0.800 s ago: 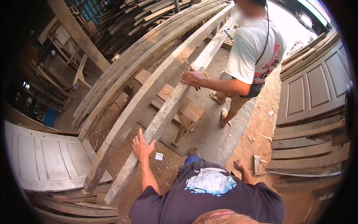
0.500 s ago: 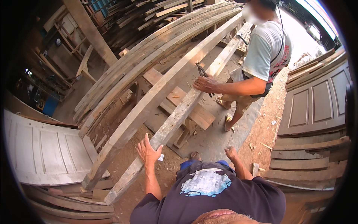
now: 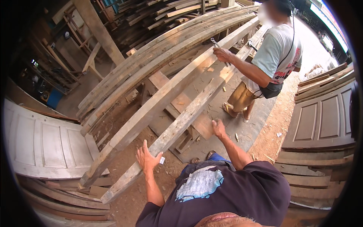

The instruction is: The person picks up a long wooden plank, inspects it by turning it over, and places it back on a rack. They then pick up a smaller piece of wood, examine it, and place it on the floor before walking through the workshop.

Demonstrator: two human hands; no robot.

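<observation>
Weathered wood fills the head camera's view: a long, squared beam [image 3: 181, 123] crosses the work area, with the wearer's left hand [image 3: 148, 157] on it, towards its near end. The fingers are spread wide, thumb apart, laid against the timber rather than closed around it. The right hand [image 3: 219, 129] is raised to the right of the beam, apart from it; its fingers look curled, but I cannot tell whether they hold anything.

A second beam [image 3: 151, 109] runs alongside on the left, leaving a narrow gap. Beyond it lies a stack of long timbers [image 3: 166, 53]. A white panelled door [image 3: 43, 145] and piled boards [image 3: 64, 204] crowd the left edge near the beam ends. On the right, a grey floor sheet [image 3: 242, 132] and a strip of dirt [image 3: 264, 140] give the widest room for moving, bounded by a brown panelled door [image 3: 320, 119] and more stacked boards [image 3: 306, 179].

The beam's long axis slants from lower left to upper right; its near end points to the lower left, its far part passes beside a co-worker [image 3: 278, 56], whose hand grips a metal tool [image 3: 215, 42] over the second beam.
</observation>
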